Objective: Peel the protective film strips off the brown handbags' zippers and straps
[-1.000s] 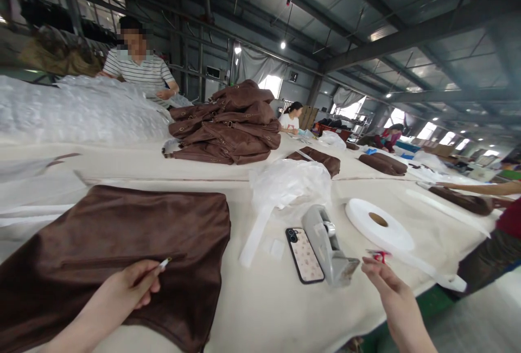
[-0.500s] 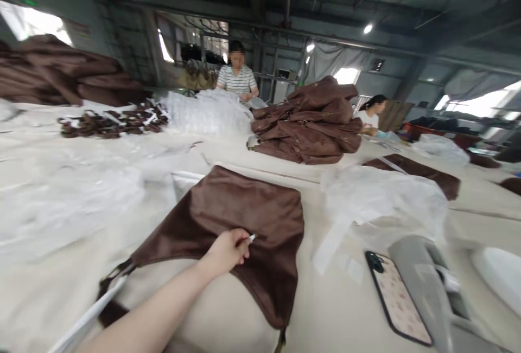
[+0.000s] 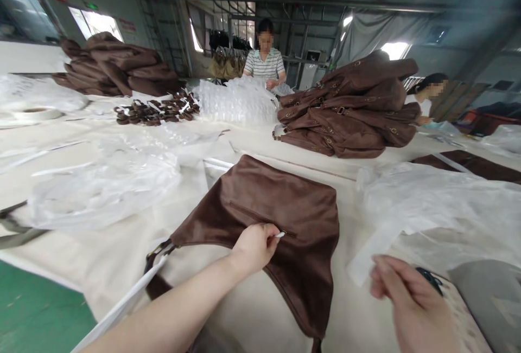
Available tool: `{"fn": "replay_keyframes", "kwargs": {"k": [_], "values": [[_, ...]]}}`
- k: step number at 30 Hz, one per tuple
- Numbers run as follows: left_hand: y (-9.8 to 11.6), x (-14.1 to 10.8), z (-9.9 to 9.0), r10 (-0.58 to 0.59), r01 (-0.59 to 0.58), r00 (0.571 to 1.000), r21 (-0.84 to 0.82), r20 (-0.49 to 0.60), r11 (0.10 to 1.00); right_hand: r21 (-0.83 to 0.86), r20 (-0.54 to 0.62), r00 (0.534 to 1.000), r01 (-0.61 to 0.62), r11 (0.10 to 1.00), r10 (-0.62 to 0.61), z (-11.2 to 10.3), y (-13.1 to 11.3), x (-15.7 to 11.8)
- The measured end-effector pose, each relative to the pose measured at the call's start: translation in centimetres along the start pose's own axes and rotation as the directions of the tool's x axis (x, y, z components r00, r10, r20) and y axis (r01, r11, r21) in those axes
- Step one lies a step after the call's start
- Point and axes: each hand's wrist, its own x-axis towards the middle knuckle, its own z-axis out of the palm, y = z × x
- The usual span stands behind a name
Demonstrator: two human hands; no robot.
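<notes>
A dark brown leather shoulder bag (image 3: 285,190) lies flat on the table, its zipper running across the upper side. My left hand (image 3: 256,247) reaches over the bag's curved opening. Its thumb and fingers pinch a small zipper pull (image 3: 280,234) with white wrapping, at the right end of the zipper. At the right, my right hand (image 3: 415,293) is closed, fingertips together beside a white strip (image 3: 372,252); whatever they hold is too unclear to name. A metal ring and a strap with white wrapping (image 3: 134,293) extend from the bag's left corner.
Clear plastic bags lie left (image 3: 109,185) and right (image 3: 439,196). A phone (image 3: 456,304) is partly behind my right hand, beside a grey object (image 3: 492,293). Farther back are brown bag piles (image 3: 350,109), strap pieces (image 3: 158,108), stacked plastic (image 3: 236,101) and two people.
My right hand has come into view at the right, over the small white pieces near the phone. My left hand keeps its pinch on the zipper pull. The view has turned left.
</notes>
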Motion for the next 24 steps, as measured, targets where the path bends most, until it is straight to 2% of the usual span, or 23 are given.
{"fn": "replay_keyframes", "kwargs": {"k": [1, 2, 4, 5, 7, 10, 12, 20, 24], "values": [[0.0, 0.0, 0.0, 0.006, -0.006, 1.000, 0.002, -0.003, 1.000, 0.072, 0.121, 0.993, -0.011, 0.997, 0.002, 2.7, -1.2, 0.3], [-0.1, 0.0, 0.1, 0.012, -0.012, 1.000, 0.003, -0.004, 1.000, 0.146, 0.261, 0.965, -0.037, 0.989, -0.003, 5.4, -2.2, 0.6], [-0.2, 0.0, 0.2, 0.006, -0.006, 1.000, 0.012, -0.008, 1.000, 0.262, 0.437, 0.900, -0.112, 0.959, -0.014, 10.0, -3.5, 0.9], [-0.2, 0.0, 0.2, -0.004, 0.004, 1.000, 0.019, -0.007, 1.000, 0.283, 0.498, 0.867, -0.154, 0.947, -0.009, 11.6, -3.6, 0.9], [-0.1, -0.1, 0.3, -0.028, 0.029, 1.000, 0.045, -0.006, 0.999, 0.260, 0.584, 0.811, -0.223, 0.939, 0.031, 13.4, -3.0, 0.6], [0.2, -0.4, 0.3, -0.042, 0.043, 0.999, 0.121, -0.005, 0.992, 0.177, 0.660, 0.747, -0.257, 0.950, 0.080, 13.5, -1.2, 0.0], [0.4, -0.7, 0.3, -0.033, 0.034, 0.999, 0.166, -0.005, 0.986, 0.146, 0.677, 0.730, -0.259, 0.955, 0.094, 13.3, -0.5, -0.1], [1.3, -1.1, 0.1, -0.033, 0.016, 0.997, 0.242, 0.069, 0.970, 0.065, 0.678, 0.703, -0.350, 0.934, 0.216, 14.1, -1.0, 0.5], [1.7, -1.1, -0.3, -0.019, -0.001, 0.995, 0.205, 0.098, 0.979, 0.034, 0.670, 0.707, -0.333, 0.942, 0.226, 13.7, -1.0, 0.4]]}}
